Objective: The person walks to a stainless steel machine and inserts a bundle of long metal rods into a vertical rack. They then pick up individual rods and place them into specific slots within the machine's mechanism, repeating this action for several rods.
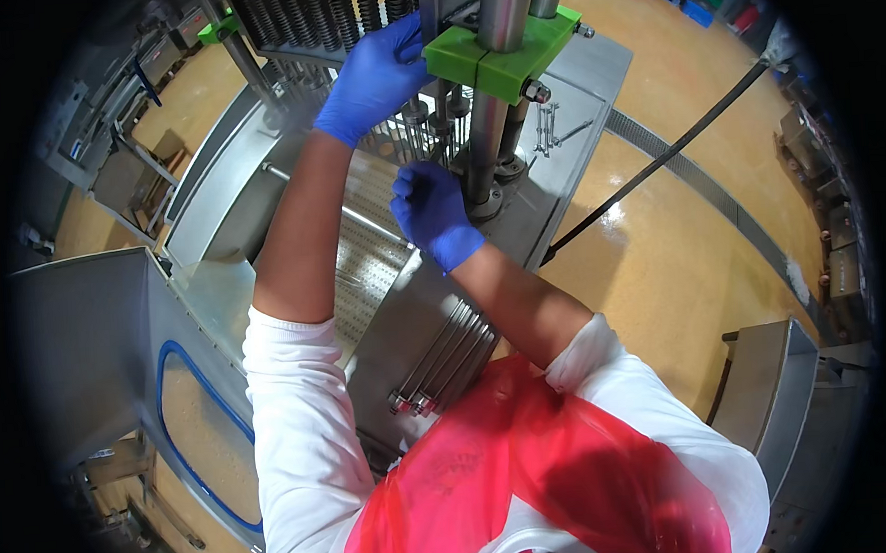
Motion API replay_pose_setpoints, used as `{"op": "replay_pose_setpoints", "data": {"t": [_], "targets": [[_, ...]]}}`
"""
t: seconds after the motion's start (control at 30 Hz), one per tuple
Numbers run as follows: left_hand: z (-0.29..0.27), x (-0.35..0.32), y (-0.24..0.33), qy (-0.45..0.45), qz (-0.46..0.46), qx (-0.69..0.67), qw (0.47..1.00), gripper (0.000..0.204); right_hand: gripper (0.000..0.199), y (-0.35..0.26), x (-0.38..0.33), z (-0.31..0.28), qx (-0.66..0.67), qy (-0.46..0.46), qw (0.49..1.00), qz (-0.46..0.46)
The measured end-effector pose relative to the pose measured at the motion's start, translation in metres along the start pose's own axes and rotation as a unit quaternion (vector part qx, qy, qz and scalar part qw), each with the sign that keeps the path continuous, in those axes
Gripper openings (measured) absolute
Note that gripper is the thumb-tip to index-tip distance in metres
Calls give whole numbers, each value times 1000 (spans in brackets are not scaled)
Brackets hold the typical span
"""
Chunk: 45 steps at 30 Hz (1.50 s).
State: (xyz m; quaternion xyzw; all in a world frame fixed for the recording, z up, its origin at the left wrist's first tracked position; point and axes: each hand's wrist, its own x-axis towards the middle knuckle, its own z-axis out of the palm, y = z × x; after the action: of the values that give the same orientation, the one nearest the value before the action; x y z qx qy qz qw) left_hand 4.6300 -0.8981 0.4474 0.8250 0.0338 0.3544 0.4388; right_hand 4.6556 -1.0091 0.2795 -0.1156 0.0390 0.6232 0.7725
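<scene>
My left hand (375, 80), in a blue glove, is raised to the machine's head. Its fingers bend in beside a vertical metal bar, left of the green clamp block (497, 58); what they grip is hidden. Lower down, my right hand (438, 215), gloved in blue too, is curled closed in front of the thin upright needles (418, 136), and anything inside it cannot be seen. Dark coil springs (309, 18) line up above my left hand. Several long metal needles with thick ends (445, 361) lie side by side on the steel surface near me.
A perforated steel bed (367, 250) with a crosswise rod runs under my forearms. Thick steel columns (487, 124) stand right of my hands. Small loose metal pins (548, 131) lie on the right-hand plate. A black pole (657, 160) slants over the floor at right.
</scene>
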Motion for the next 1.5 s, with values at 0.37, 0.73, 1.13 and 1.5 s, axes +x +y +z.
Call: {"op": "replay_pose_setpoints", "data": {"t": [0.37, 0.73, 1.13, 1.5], "targets": [[3, -4, 13, 0, -31, -4, 1000, 41, 15, 10, 11, 11, -59, 14, 997, -39], [2, 0, 12, -11, -39, -3, 999, 32, 13, 3, 21, 12, 10, -40, 998, -44], [7, -10, 8, 35, -27, 23, 999, 43, 10, -3, -53, 1, -185, -48, 977, 95], [8, -155, 47, -396, -220, 329, 829, 26, 48, -153, -159, -47, -933, -128, 321, -104]]}}
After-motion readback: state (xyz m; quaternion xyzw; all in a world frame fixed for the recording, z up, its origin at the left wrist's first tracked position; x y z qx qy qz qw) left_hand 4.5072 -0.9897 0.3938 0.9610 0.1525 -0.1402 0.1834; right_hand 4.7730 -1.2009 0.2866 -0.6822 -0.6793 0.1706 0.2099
